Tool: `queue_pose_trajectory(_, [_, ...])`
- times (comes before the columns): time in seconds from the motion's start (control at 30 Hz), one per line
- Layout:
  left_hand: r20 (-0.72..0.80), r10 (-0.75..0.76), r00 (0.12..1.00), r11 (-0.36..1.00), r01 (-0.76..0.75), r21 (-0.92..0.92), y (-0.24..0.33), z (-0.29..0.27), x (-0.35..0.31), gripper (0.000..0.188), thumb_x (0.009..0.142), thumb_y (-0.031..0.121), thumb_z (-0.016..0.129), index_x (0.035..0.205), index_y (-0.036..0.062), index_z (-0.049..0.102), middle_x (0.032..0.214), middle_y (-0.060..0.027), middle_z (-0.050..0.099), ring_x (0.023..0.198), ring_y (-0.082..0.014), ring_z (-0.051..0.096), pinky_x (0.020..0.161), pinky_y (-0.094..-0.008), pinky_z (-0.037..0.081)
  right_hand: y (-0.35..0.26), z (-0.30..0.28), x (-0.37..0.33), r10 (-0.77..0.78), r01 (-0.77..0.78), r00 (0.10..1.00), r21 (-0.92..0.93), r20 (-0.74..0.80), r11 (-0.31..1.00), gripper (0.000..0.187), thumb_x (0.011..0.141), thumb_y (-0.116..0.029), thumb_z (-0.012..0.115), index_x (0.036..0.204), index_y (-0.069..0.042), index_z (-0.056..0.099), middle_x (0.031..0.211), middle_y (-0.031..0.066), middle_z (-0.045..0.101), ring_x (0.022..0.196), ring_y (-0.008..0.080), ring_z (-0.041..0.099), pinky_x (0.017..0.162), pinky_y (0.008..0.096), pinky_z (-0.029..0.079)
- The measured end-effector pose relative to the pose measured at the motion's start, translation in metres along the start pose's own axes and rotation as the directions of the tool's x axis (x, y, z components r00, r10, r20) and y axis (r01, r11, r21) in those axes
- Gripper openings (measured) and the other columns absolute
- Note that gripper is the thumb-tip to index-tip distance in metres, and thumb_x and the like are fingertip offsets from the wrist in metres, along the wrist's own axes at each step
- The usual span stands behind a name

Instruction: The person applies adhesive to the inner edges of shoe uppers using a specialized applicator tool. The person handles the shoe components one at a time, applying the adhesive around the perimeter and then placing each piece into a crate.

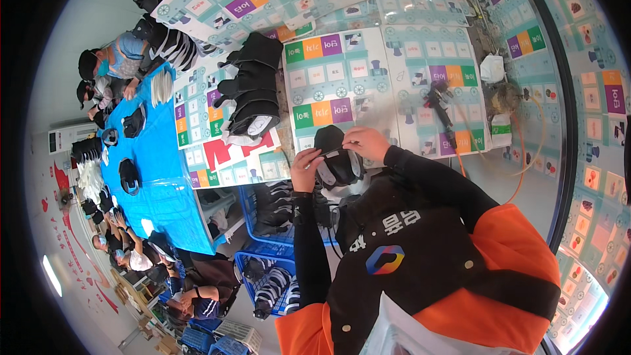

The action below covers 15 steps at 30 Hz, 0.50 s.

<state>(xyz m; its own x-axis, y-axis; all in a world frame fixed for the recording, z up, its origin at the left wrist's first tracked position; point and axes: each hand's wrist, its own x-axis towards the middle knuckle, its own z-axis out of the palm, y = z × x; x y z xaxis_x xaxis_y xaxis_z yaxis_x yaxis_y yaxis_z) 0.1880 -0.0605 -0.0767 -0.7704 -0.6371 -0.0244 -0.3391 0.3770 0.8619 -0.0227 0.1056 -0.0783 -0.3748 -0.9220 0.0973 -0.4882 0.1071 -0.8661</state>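
Observation:
A black cap [328,137] is held at the front edge of the printed table, its pale-lined opening turned toward me. My left hand [305,168] pinches the left side of its rim. On the other side, my right hand [367,143] is closed on the rim, fingers and thumb together. Left of my hands, a nested stack of black caps [253,85] lies on the table. To the right rests a dark handheld gun [442,110] with an orange hose. What lies inside the cap is too small to tell.
Blue crates [263,256] with stacked caps stand below the table on the left. A blue-covered table [148,151] holds more caps, with several people working around it. An orange hose [519,171] hangs off the right side, near a white bag [493,69].

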Motion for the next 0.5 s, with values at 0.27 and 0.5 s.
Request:
queue_pose_trajectory(0.27, [0.171, -0.35, 0.921, 0.91, 0.378, -0.172, -0.017, 0.011, 0.024, 0.022, 0.102, 0.02, 0.063, 0.105, -0.0001, 0.07, 0.092, 0.0011, 0.065, 0.082, -0.0065, 0.055, 0.073, -0.0237, 0.045, 0.012, 0.016, 0.018, 0.326, -0.332, 0.942, 0.077, 0.08, 0.94, 0.017, 0.092, -0.02, 0.068, 0.093, -0.003, 0.068, 0.09, 0.0146, 0.07, 0.087, 0.0322, 0.067, 0.075, 0.0413, 0.052])
queue_pose_trajectory(0.5, [0.369, -0.412, 0.833, 0.872, 0.478, -0.108, 0.017, -0.015, 0.069, 0.027, 0.102, 0.022, 0.06, 0.11, -0.0023, 0.069, 0.098, -0.0042, 0.069, 0.092, -0.0097, 0.06, 0.083, -0.0254, 0.047, -0.034, -0.012, 0.034, 0.012, -0.02, 0.999, 0.162, 0.048, 0.987, 0.031, 0.093, -0.017, 0.068, 0.121, -0.006, 0.062, 0.111, 0.0117, 0.067, 0.101, 0.0303, 0.066, 0.087, 0.04, 0.054])
